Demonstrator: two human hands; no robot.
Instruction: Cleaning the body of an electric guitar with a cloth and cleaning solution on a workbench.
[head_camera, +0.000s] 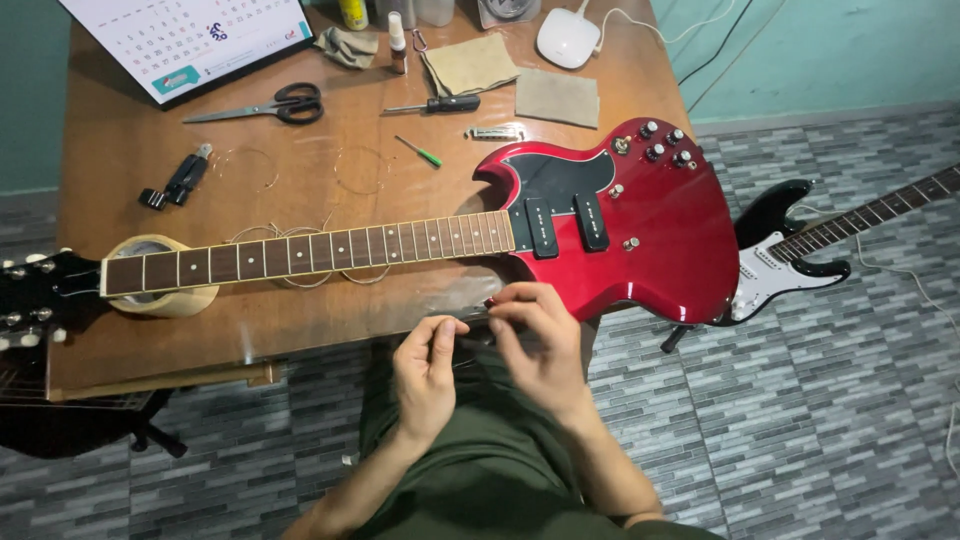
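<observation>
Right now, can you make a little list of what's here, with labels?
place: brown wooden table
main thing: shiny red electric guitar, no strings on it
left hand: pinching something thin, too small to tell
right hand: fingertips by the guitar's lower edge
tools: black-handled scissors, small green screwdriver, beige tape roll under the neck
floor: black and white guitar

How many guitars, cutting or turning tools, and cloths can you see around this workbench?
Guitars: 2, the red guitar on the table and a black and white guitar on the floor.
Tools: 3, scissors, black screwdriver, green screwdriver.
Cloths: 3.
Total: 8
</observation>
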